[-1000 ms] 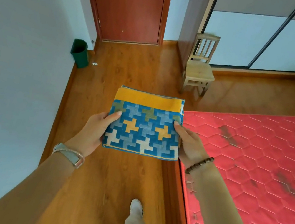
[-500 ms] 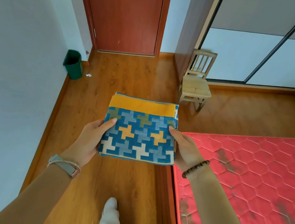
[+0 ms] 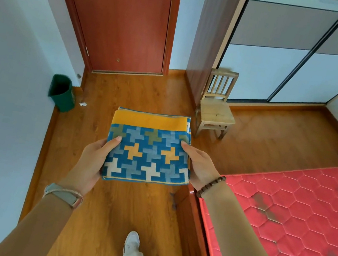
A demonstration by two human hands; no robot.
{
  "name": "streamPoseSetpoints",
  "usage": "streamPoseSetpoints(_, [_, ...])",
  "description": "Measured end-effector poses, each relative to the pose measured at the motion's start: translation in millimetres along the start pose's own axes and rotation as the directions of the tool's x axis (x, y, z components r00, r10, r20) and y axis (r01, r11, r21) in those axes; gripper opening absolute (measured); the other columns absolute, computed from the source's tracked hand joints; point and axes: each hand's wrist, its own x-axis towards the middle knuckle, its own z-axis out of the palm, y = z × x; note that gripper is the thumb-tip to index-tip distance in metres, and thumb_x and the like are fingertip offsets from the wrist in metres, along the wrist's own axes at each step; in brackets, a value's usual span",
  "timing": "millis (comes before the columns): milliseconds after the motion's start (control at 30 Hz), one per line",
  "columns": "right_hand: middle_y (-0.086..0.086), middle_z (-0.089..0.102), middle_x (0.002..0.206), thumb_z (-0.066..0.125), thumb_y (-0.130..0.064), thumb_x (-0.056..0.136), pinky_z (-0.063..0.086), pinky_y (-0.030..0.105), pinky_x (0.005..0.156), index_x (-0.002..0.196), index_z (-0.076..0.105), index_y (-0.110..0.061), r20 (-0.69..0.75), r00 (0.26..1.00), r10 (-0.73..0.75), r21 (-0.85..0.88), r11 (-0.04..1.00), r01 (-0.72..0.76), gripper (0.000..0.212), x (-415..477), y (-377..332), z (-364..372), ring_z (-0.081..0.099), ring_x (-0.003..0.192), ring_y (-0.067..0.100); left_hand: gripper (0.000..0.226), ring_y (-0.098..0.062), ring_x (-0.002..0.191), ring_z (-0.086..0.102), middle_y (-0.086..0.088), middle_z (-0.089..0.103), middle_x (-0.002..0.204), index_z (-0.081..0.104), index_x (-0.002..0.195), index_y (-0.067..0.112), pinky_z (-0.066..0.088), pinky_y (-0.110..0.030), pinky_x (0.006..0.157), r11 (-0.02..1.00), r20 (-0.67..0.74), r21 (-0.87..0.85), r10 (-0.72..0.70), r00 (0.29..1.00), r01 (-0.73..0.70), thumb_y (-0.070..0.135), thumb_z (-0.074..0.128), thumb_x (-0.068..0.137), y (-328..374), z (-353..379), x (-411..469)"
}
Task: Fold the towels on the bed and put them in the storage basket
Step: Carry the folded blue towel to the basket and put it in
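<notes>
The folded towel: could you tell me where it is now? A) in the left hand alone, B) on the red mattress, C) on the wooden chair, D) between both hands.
D: the left hand and the right hand each grip one side of the towel, above the floor.

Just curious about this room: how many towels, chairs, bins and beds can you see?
Towel: 1
Chair: 1
Bin: 1
Bed: 1
Total: 4
</notes>
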Motion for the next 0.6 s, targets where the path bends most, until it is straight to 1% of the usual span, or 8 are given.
streamPoseSetpoints(100, [0.015,0.069,0.117,0.055,-0.024,0.097,0.055,0.045,0.091,0.111,0.064,-0.007,-0.014,1.0,-0.011,0.009,1.0,0.011,0.024,30,-16,19,0.066,0.109,0.03,0.027,-0.024,0.101,0.073,-0.002,0.077,0.107,0.068,0.116,0.02,0.056,-0.046,0.09,1.0,0.013,0.028,0.01,1.0,-0.01,0.035,0.063,0.095,26,-9,33])
streamPoseSetpoints(200, [0.014,0.069,0.118,0.054,-0.025,0.098,0.054,0.047,0.093,0.118,0.062,-0.005,-0.025,1.0,-0.019,0.02,1.0,0.02,0.03,55,-29,34,0.066,0.111,0.031,0.027,-0.024,0.102,0.072,-0.002,0.077,0.107,0.068,0.117,0.021,0.056,-0.045,0.088,0.998,0.028,0.05,0.025,0.999,-0.027,0.036,0.062,0.095,48,-16,61])
streamPoseSetpoints(367, [0.015,0.069,0.118,0.055,-0.026,0.097,0.052,0.048,0.096,0.117,0.063,-0.006,-0.043,0.999,-0.012,0.046,0.999,0.014,0.029,91,-47,47,0.065,0.111,0.031,0.028,-0.024,0.102,0.072,-0.002,0.076,0.108,0.067,0.118,0.021,0.056,-0.047,0.09,0.998,0.045,0.059,0.018,0.999,-0.021,0.036,0.061,0.095,70,-19,102])
streamPoseSetpoints(433, [0.015,0.069,0.118,0.054,-0.026,0.098,0.053,0.047,0.095,0.112,0.065,-0.007,-0.049,0.999,-0.016,0.052,0.998,0.019,0.026,105,-54,49,0.065,0.111,0.031,0.026,-0.024,0.102,0.072,-0.003,0.076,0.109,0.067,0.117,0.022,0.056,-0.046,0.089,0.999,0.055,0.049,0.004,0.998,-0.006,0.035,0.061,0.095,76,-18,119])
streamPoseSetpoints(500, [0.015,0.07,0.118,0.054,-0.026,0.098,0.054,0.046,0.092,0.109,0.066,-0.008,-0.051,0.999,-0.02,0.063,0.998,0.023,0.025,118,-62,48,0.066,0.11,0.031,0.027,-0.024,0.103,0.072,-0.003,0.076,0.11,0.067,0.117,0.021,0.056,-0.047,0.091,0.999,0.074,0.041,-0.013,0.997,0.01,0.035,0.061,0.095,83,-13,136])
streamPoseSetpoints(600, [0.013,0.071,0.116,0.054,-0.028,0.098,0.058,0.042,0.084,0.112,0.065,-0.007,-0.074,0.997,-0.008,0.089,0.996,0.015,0.027,139,-75,43,0.069,0.103,0.028,0.027,-0.022,0.102,0.073,-0.002,0.076,0.11,0.067,0.118,0.021,0.054,-0.048,0.094,0.998,0.096,0.057,-0.029,0.995,0.023,0.035,0.061,0.096,94,-2,165])
